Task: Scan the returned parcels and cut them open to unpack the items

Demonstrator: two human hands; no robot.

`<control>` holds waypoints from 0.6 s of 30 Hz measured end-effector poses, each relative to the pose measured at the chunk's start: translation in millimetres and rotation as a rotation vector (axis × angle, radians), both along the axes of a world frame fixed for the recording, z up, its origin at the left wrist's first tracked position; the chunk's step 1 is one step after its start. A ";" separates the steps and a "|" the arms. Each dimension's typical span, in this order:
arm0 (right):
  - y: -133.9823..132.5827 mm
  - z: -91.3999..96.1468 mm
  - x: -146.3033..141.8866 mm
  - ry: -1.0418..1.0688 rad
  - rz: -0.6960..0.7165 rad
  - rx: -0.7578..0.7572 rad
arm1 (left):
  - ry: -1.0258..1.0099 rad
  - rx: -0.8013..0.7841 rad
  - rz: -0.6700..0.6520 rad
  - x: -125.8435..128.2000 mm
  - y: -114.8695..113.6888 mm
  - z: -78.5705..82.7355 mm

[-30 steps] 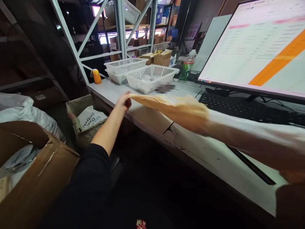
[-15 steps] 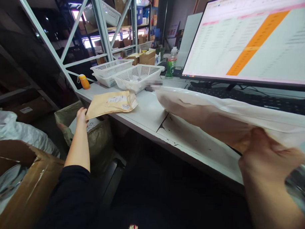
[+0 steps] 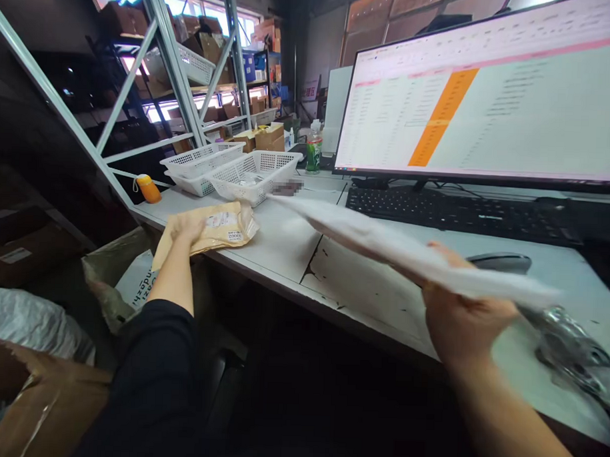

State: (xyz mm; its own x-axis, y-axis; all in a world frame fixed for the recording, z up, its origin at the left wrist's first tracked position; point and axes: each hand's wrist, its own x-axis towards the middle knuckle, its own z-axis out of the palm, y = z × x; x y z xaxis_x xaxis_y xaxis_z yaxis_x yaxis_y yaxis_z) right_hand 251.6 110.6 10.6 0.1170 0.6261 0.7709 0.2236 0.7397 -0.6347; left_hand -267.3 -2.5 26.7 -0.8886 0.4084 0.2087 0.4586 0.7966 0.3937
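My left hand (image 3: pixel 183 228) rests on the near corner of a tan padded envelope (image 3: pixel 219 227) that lies at the left edge of the white table (image 3: pixel 284 241); its fingers curl over the envelope's edge. My right hand (image 3: pixel 462 320) is closed on a large white mailer bag (image 3: pixel 384 241), which it holds flat and nearly level above the table, with the bag stretching left toward the baskets. A black sleeve covers my left upper arm.
Two white plastic baskets (image 3: pixel 251 175) stand at the table's back left, with an orange bottle (image 3: pixel 147 188) beside them. A monitor (image 3: pixel 484 108), black keyboard (image 3: pixel 456 210), green bottle (image 3: pixel 314 149), a grey scanner-like device (image 3: pixel 566 344) and metal shelving (image 3: pixel 165 63) surround. Cardboard box (image 3: pixel 43 406) lower left.
My left hand let the tan envelope down onto the table, dropped away, then came back onto its corner. My right hand tilted the white bag flatter and lower.
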 end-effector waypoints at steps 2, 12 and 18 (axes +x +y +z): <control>-8.7 -10.2 -0.4 -0.340 0.120 0.173 | -0.055 -0.056 -0.124 -1.4 2.9 -15.6; 1.0 -44.3 -3.7 -0.874 0.152 0.185 | -0.078 0.030 -0.729 41.6 -27.5 -43.5; 1.7 -39.3 2.7 -0.880 0.178 0.209 | -0.054 0.203 -0.503 4.0 -94.8 -40.1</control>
State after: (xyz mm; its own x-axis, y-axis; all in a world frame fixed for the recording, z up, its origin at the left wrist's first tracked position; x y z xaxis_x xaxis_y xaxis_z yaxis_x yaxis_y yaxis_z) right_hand 254.3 112.3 -28.7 -0.6500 0.4170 0.6354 0.4343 0.8899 -0.1396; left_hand -263.3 -97.3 -13.4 -0.6053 0.7422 0.2876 0.7387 0.3893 0.5502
